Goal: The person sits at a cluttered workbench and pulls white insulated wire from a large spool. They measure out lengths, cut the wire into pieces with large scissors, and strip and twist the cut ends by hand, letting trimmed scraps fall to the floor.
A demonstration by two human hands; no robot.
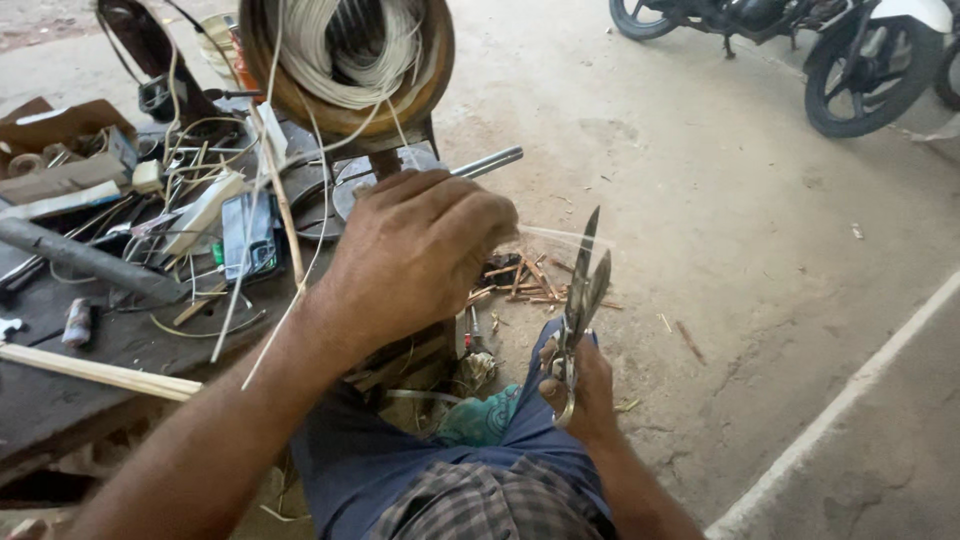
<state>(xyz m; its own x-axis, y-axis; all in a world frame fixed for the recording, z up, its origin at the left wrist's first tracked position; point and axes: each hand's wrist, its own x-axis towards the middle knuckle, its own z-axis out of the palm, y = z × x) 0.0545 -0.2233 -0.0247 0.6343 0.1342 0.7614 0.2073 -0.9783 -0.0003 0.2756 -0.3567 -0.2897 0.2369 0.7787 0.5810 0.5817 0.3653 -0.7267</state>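
Observation:
My left hand [420, 250] is closed around a thin clear sleeve or strip [550, 236] that sticks out to the right of the fist. My right hand [585, 390] grips metal scissors [583, 295] by the handles, with the blades parted and pointing up, just right of the strip's end. Above my left hand stands a round wound coil of white wire [345, 50] on a stand. White wire strands [290, 230] run down from it past my left forearm.
A dark workbench [60, 390] at left carries tools, a metal pipe [85, 260], a cardboard box [60, 125] and wooden strips [100, 372]. Small wood and copper scraps [525, 280] lie on the concrete floor. Motorcycles [860, 55] are parked at top right.

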